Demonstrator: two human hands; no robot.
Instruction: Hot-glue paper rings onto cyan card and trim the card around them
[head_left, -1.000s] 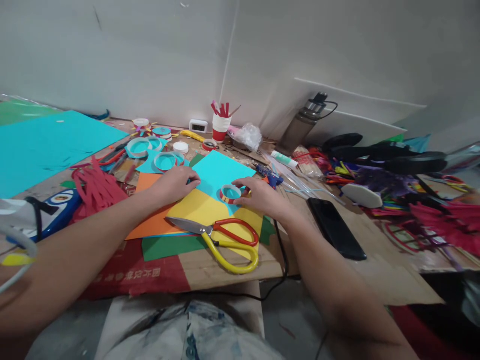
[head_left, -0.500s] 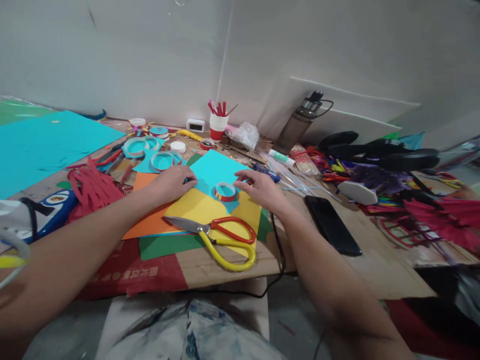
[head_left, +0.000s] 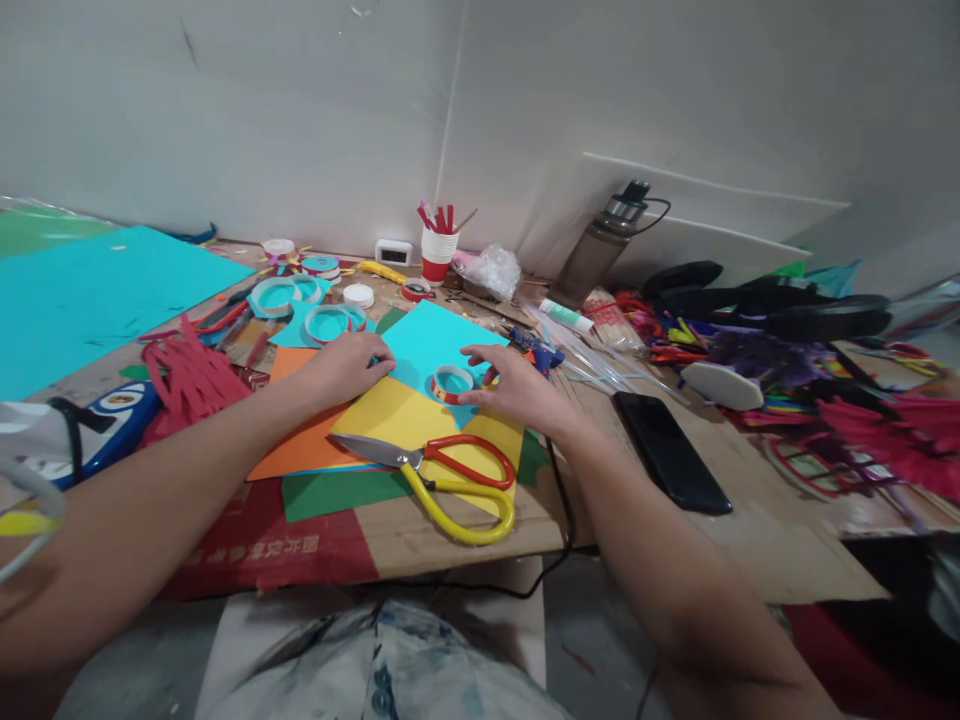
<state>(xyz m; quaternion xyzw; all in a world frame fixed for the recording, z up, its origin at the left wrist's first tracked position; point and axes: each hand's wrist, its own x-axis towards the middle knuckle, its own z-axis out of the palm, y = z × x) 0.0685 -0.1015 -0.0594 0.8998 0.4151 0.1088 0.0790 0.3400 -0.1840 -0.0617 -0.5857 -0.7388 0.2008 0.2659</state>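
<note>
The far edge of the right hand [head_left: 517, 388] hides what lies under the palm, so I cannot tell if the fingertips touch the small ring [head_left: 452, 384] or only stay just beside it. Its fingers are spread and loosely curved, and they grasp nothing that I can see. The left hand [head_left: 346, 364] lies flat with the fingers nearly straight, pressing on the edge of the cyan sheet [head_left: 431, 340]; it holds nothing. The ring, white with a red band, stands on this sheet between both hands, and its opening faces upward, so it has no clear long axis. The sheet lies on a yellow sheet [head_left: 409, 415] like a diamond, one corner toward the wall. Scissors [head_left: 442, 475] lie near, blades pointing left.
</note>
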